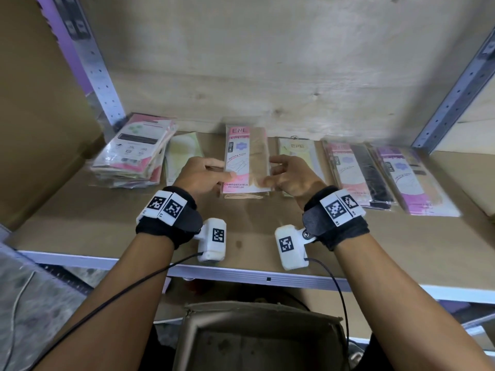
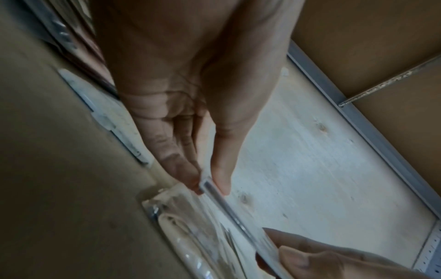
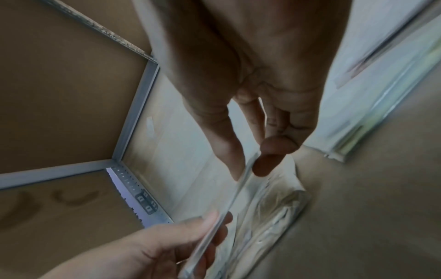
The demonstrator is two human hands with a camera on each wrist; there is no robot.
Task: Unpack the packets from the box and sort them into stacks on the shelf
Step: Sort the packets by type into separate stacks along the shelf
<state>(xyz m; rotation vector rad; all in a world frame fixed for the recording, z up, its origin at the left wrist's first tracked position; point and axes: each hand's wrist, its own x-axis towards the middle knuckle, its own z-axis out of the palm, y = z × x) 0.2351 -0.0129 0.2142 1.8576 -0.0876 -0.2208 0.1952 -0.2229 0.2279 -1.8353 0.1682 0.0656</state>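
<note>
two hands, left hand [image 1: 199,174] and right hand [image 1: 290,176], pinching opposite edges of one light, slippery, floppy packet [image 1: 245,159] above its stack.

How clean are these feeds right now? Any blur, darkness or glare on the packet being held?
Head view: centre sharp, the pink packet print is readable between left hand and right hand; side packets smear and the shelf edge bows. Left wrist view: dim, soft, glare on the plastic wrap. Right wrist view: dim too, with motion streaks at right.
</note>
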